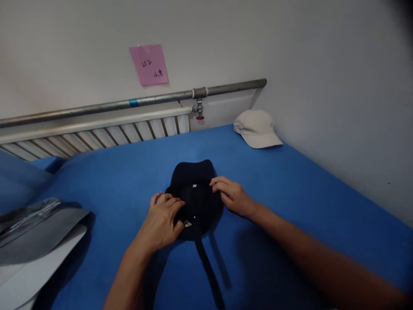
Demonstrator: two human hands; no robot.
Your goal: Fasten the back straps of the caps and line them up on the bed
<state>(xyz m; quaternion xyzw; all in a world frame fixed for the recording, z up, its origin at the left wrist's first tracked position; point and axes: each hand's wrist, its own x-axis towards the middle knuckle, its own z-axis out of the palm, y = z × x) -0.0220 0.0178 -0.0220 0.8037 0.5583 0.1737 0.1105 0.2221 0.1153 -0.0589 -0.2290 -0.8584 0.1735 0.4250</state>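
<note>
A dark navy cap (pixel 196 202) lies upside down on the blue-covered table (pixel 129 172), its brim pointing away from me and its hollow inside facing up. Small white labels show inside it. From its near edge a dark strap runs towards me. My left hand (pixel 164 219) grips the cap's left rim, fingers bent over the edge and thumb near a white tag. On the opposite side my right hand (pixel 232 196) pinches the right rim between thumb and fingers.
A beige cap (pixel 258 129) sits at the far right corner by the wall. Several grey and white caps (pixel 41 232) are stacked at the left edge. Behind the table are a white radiator (pixel 145 129), a metal pipe (pixel 161 99) with a valve, and a pink note (pixel 149 64).
</note>
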